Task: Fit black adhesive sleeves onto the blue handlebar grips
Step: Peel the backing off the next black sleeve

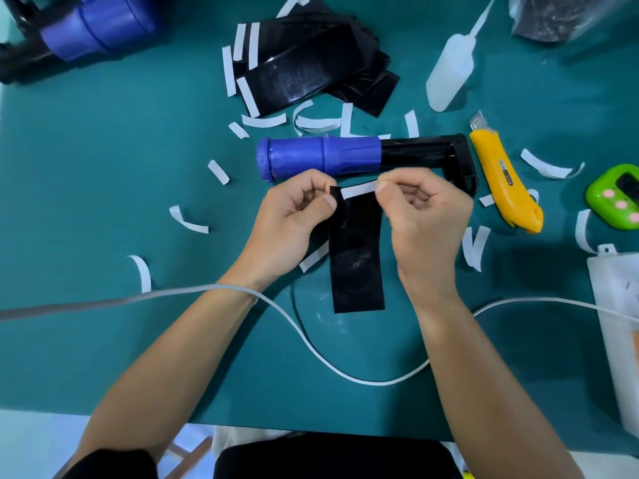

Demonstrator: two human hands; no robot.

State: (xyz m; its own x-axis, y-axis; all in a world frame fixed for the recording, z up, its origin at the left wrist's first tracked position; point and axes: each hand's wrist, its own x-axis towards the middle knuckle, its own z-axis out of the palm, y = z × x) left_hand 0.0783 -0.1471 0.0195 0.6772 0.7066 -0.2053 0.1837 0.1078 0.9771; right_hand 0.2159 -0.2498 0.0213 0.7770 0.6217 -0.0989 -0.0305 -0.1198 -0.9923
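A black adhesive sleeve [356, 257] hangs flat between my hands over the green mat. My left hand [294, 219] pinches its top left corner. My right hand [422, 216] pinches the white backing strip [358, 190] along the sleeve's top edge. Just beyond my fingers lies a blue handlebar grip [318, 159] on its side, with a black bracket [432, 153] sticking out to the right. A pile of more black sleeves [311, 70] sits farther back.
Several peeled white strips [262, 121] litter the mat. A yellow utility knife [505, 181], a white squeeze bottle [449, 74] and a green timer [619, 198] lie to the right. More blue grips [96, 29] sit far left. A white cable [304, 337] crosses my forearms.
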